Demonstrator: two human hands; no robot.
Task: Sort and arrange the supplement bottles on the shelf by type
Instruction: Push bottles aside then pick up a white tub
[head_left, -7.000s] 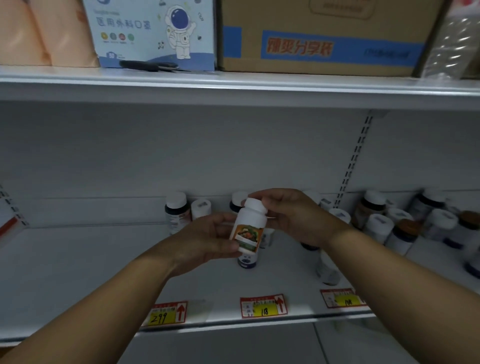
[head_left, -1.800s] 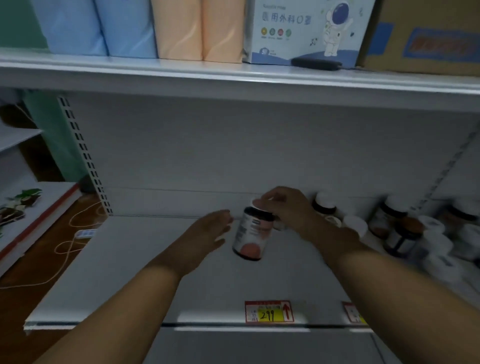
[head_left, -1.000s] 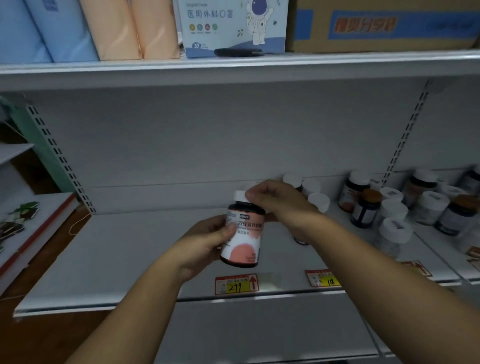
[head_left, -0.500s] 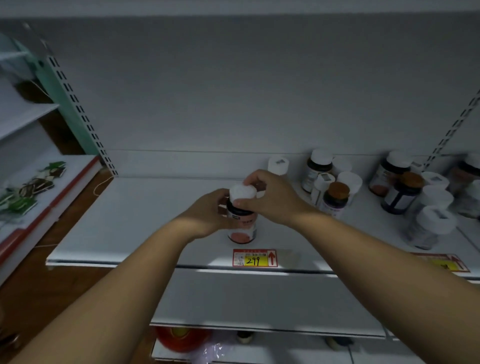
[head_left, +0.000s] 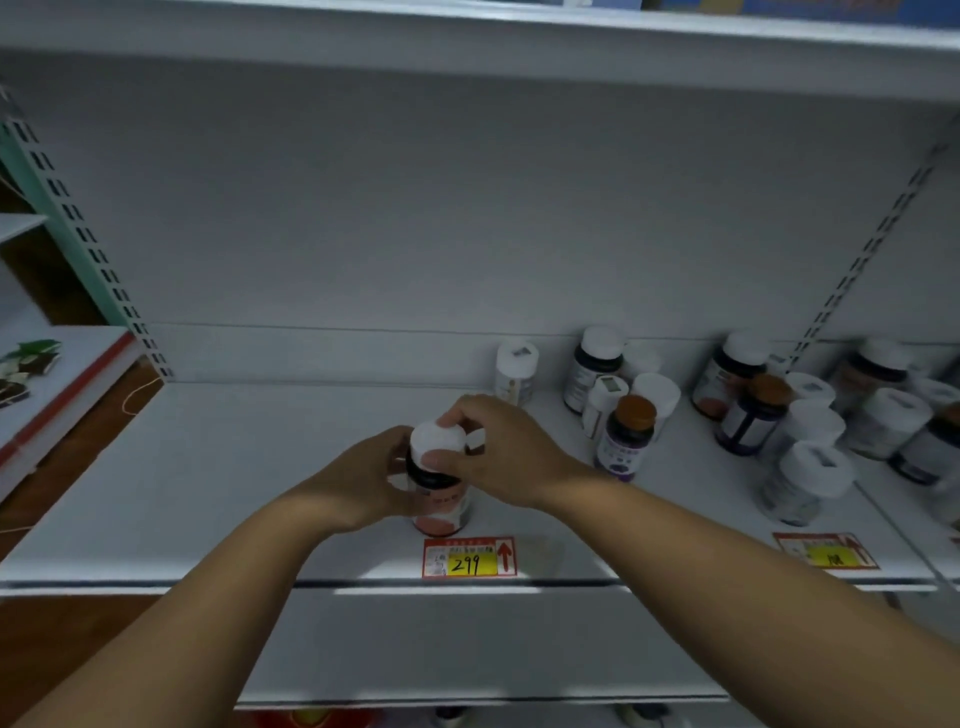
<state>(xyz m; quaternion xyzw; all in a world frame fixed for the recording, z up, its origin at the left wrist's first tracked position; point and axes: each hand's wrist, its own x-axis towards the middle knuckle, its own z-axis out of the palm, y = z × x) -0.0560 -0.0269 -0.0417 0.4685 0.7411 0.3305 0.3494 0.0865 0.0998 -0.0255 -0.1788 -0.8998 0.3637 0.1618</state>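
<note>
both forearms reach in from the bottom corners & meet at mid-shelf. right hand (head_left: 506, 454) comes over the top, thumb & fingers curled round the white cap of a dark round supplement bottle w/ white-and-pink label (head_left: 439, 496). left hand (head_left: 363, 478) wraps the bottle's left side, fingers mostly hidden behind it. bottle stands upright near the front edge of the white metal shelf (head_left: 208, 467), just behind a red & yellow price tag reading 299 (head_left: 470, 558); can't tell if its base fully touches. label text too blurred to read. mixed cluster of white-capped & brown-capped bottles (head_left: 753, 410) sits to the right, far ones cut off at frame edge.
</note>
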